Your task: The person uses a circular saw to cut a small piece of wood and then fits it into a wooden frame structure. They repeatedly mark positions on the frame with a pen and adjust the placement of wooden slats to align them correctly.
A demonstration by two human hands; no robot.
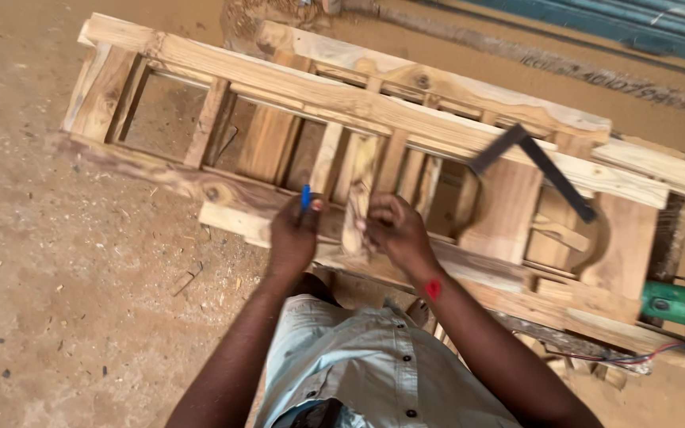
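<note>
Landmark: I take the wooden frame point(374, 111), a slatted assembly of pale planks lying flat on the sandy floor point(57, 301), as my reference.
Left hand: my left hand point(293, 236) rests on the frame's near rail, fingers closed around a blue pen point(305, 196) whose tip stands up above the knuckles.
Right hand: my right hand point(394, 230) sits just beside the left one on the same rail, fingers curled and clamped on a short upright slat point(356, 198) of the frame.
Slat: it runs from the near rail toward the frame's middle rail, between the two hands.
Square: a dark metal try square point(534, 162) lies on top of the frame, toward its right end, well apart from both hands.
Power tool: a green power tool point(683, 311) with red and blue wires lies past the frame's right end.
Shirt: I see a light button shirt point(374, 364) below the near rail.
</note>
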